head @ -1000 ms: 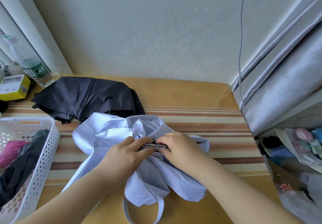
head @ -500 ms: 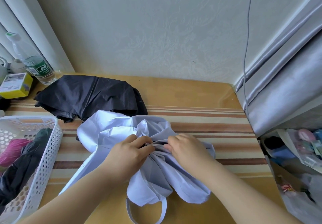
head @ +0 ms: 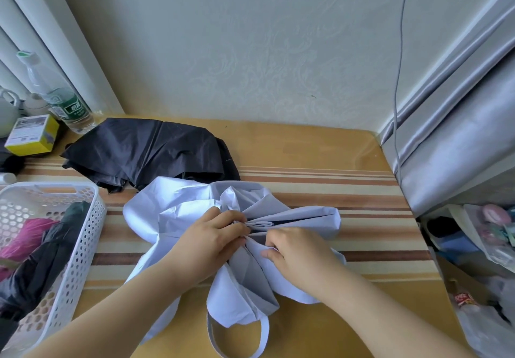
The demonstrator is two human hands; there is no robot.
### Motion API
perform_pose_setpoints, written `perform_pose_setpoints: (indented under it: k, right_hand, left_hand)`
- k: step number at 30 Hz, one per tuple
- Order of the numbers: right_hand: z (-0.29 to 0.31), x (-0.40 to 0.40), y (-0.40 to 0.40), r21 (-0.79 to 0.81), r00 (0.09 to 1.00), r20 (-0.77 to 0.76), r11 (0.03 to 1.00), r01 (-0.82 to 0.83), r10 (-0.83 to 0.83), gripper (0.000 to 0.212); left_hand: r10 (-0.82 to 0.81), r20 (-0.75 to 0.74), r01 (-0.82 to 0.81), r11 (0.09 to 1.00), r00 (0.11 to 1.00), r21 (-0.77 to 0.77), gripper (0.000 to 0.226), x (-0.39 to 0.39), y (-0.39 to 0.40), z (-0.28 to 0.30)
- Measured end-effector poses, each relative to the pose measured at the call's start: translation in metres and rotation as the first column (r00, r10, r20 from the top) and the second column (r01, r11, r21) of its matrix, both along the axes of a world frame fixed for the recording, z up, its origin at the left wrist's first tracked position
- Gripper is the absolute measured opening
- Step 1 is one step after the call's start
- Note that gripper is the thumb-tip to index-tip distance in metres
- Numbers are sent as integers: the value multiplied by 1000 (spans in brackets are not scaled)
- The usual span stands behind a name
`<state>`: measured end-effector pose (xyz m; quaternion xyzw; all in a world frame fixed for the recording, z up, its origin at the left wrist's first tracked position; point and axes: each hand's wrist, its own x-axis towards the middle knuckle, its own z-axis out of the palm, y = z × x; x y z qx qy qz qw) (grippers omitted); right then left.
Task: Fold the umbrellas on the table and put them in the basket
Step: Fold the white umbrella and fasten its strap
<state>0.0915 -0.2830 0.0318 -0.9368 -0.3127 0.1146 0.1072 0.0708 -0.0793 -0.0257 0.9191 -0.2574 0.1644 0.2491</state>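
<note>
Striped table [head: 320, 187], centre: pale lavender umbrella [head: 172, 212]. Left hand [head: 211, 242] pinches gathered pleats; right hand [head: 295, 254] pinches next panel, likely aligning folds. Basket [head: 92, 215] at 9 o'clock.

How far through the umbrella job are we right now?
Done: dark and pink umbrellas already lie in the white basket. In hand: left hand and right hand pinch pleats of the pale blue umbrella. Left: the black umbrella, unfolded on the table.

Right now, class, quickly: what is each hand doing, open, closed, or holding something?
Left hand: closed, gripping the gathered folds of the pale blue umbrella.
Right hand: closed, pinching a fold of the same umbrella's fabric.
</note>
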Motion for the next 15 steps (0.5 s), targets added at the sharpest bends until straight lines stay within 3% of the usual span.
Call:
perform_pose_setpoints:
  k: [4, 7, 11, 15]
  right_hand:
    - [4, 1, 3, 109, 995, 102, 994, -14, 3, 27]
    - [7, 6, 4, 40, 997, 73, 999, -8, 5, 48]
    - [-2, -3, 13, 83, 996, 64, 994, -64, 59, 18]
    - [-12, -16, 17, 201, 999, 31, 980, -10, 4, 19]
  left_hand:
    - [-6, 8, 6, 1000, 1000, 5, 29, -1, 0, 2]
    - [-27, 70, 23, 999, 997, 49, 29, -4, -3, 1]
    - [-25, 260, -27, 980, 965, 197, 22, -9, -7, 6]
    - [-115, 379, -9, 951, 918, 310, 15, -18, -2, 3]
